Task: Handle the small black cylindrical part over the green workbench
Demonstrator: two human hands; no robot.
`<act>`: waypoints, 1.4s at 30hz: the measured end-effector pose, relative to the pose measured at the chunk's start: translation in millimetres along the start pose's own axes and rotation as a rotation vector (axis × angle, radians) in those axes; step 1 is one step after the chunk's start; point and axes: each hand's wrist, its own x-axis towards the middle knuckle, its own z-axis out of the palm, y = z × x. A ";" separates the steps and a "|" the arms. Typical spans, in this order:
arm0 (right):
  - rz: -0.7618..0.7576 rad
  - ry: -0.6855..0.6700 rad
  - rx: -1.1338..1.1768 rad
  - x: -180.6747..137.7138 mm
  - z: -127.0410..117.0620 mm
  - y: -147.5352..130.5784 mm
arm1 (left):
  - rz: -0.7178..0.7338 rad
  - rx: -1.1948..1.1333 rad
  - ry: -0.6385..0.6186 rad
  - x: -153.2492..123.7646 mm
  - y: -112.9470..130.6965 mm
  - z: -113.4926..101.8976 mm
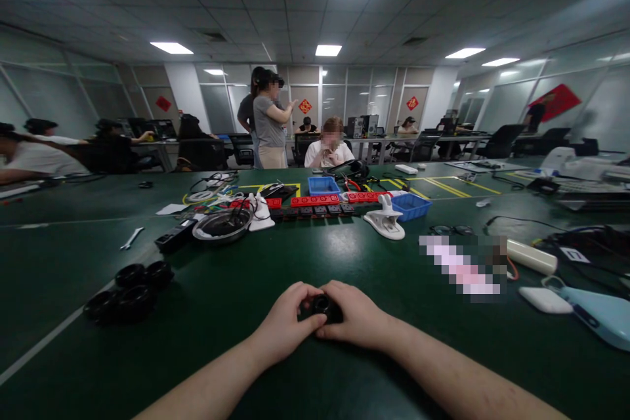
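Both hands meet at the near middle of the green table around a small round black part (321, 304) with a hole in its centre. My left hand (294, 315) curls its thumb and fingers against the part from the left. From the other side, my right hand (355, 316) closes on it with thumb and fingers. The hands cover much of its rim, and its exact kind does not show. Several black ring-shaped parts (128, 292) lie in a cluster to the left of my hands.
Beyond my hands are a metal bowl (222, 226), red power strips (315, 201), a blue tray (411, 207) and a white clip stand (384, 220). A wrench (132, 238) lies left. To the right are a cream cylinder (531, 256) and a light-blue case (603, 315). People sit and stand behind.
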 end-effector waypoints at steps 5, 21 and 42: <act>0.016 -0.150 0.234 2.2 -8.8 8.0 | 0.064 0.002 -0.086 0.1 1.2 -7.1; -0.064 -0.200 0.251 3.7 -12.7 14.3 | 0.103 0.060 -0.075 -0.6 -1.3 -4.0; 0.153 0.118 -0.139 1.4 12.3 -8.4 | -0.037 0.099 0.131 -1.1 -1.2 9.2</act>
